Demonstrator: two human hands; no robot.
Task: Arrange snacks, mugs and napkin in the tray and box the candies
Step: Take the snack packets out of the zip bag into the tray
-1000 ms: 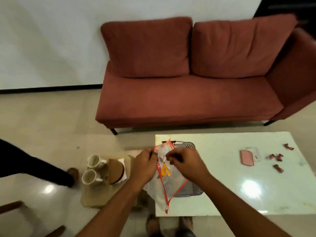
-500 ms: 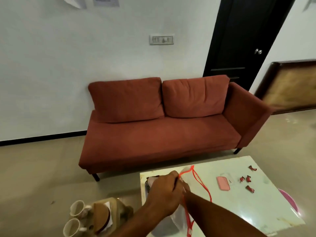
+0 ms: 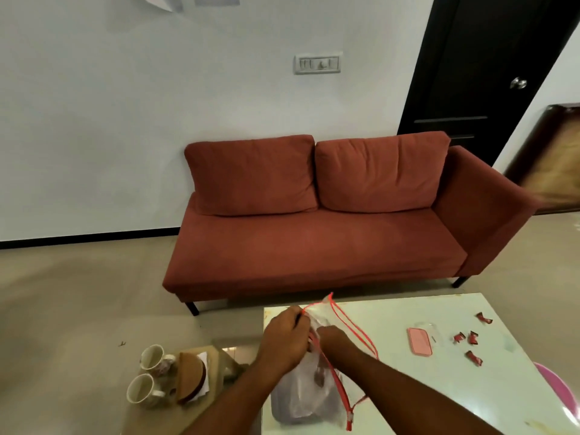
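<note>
My left hand (image 3: 284, 340) grips the rim of a clear zip bag with red edging (image 3: 329, 321), held open above the grey tray (image 3: 282, 412) at the white table's left end. My right hand (image 3: 329, 335) reaches down inside the bag; its fingers are hidden there. A dark snack shows through the plastic. A pink candy box (image 3: 420, 340) lies further right, its clear lid (image 3: 431, 328) beside it, with several red candies (image 3: 470, 339) scattered nearby. Two white mugs (image 3: 147, 373) and a wooden holder with a white napkin (image 3: 193, 375) sit on a low stool to the left.
The white table (image 3: 408, 387) is glossy, and a pink round object (image 3: 557, 390) pokes out past its right edge. A red sofa (image 3: 314, 233) stands behind, close to the table's far edge. A dark door (image 3: 477, 67) is at the back right.
The head camera tilted upward, then held steady. My right hand went from pinching the bag's rim to reaching inside the bag. My left hand keeps its hold on the rim.
</note>
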